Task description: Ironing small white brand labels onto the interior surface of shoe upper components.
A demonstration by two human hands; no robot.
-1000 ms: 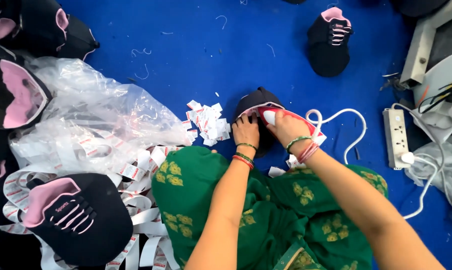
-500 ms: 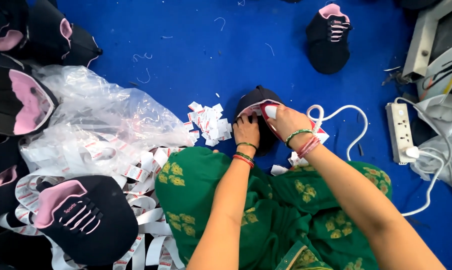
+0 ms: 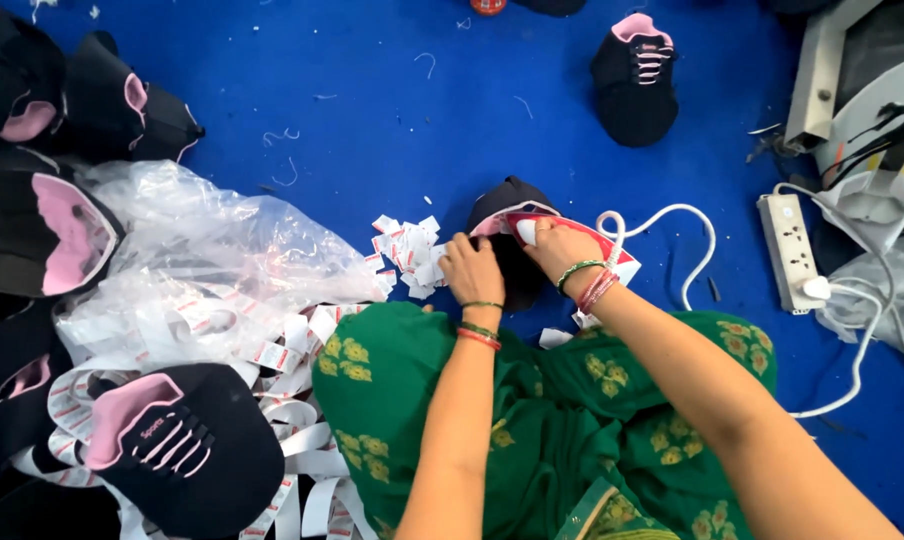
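Hands, two: left hand point(image 3: 474, 270) and right hand point(image 3: 562, 246) on one black shoe upper point(image 3: 502, 215).

A black shoe upper point(image 3: 507, 250) with pink lining lies flat on the blue floor, a small red-and-white iron point(image 3: 562, 235) (white cord looping away rightward) resting on it.

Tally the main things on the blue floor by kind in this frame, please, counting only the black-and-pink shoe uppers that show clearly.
Black-and-pink shoe uppers: 6, one under the left hand and right hand
Clear plastic bags: 1
Piles of loose white labels: 1
White power strips: 1
Total: 9
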